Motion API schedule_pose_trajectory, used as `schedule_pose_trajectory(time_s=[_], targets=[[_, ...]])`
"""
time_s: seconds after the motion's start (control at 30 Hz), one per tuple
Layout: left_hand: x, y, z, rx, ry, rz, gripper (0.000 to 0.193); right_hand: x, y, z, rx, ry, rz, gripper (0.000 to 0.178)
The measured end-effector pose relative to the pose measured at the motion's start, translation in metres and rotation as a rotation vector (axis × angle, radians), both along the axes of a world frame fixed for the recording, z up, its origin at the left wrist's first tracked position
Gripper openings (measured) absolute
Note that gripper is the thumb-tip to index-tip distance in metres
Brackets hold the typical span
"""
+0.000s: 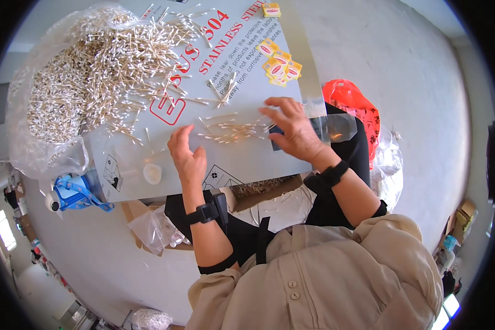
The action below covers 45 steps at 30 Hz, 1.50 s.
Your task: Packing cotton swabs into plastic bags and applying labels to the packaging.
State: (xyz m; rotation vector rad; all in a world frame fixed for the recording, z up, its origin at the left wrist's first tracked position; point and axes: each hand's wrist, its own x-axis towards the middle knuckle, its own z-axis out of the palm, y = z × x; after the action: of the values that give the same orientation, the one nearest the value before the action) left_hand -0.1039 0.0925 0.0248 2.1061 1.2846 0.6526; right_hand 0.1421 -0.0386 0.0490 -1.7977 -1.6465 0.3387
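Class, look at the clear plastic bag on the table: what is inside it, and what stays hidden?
Inside the clear plastic bag lies a heap of cotton swabs, some spilling onto the table. Their upper layer hides whatever lies deeper.

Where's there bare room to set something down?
Bare table lies between the small swab pile and the near edge, and, farther off, between the big swab heap and yellow cards. The heap crowds the far left.
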Motion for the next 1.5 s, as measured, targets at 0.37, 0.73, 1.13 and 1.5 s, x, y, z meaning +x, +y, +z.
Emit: schedule_pose_trajectory(time_s=[0.37, 0.73, 1.13, 1.5], targets=[[0.031, -0.021, -0.001, 0.198, 0.063, -0.183, 0.033, 0.001, -0.020, -0.028, 0.028, 0.079, -0.071, 0.013], [0.060, -0.028, 0.004, 0.298, 0.086, -0.251, 0.028, -0.025, -0.031, -0.024, 0.071, 0.155, -0.119, 0.029], [0.036, -0.037, -0.003, 0.240, 0.043, -0.151, 0.031, -0.024, 0.003, -0.012, -0.114, -0.073, -0.068, 0.043], [0.040, -0.031, -0.001, 0.308, 0.053, -0.102, 0.018, 0.003, 0.019, -0.031, -0.048, -0.167, -0.137, 0.009]])
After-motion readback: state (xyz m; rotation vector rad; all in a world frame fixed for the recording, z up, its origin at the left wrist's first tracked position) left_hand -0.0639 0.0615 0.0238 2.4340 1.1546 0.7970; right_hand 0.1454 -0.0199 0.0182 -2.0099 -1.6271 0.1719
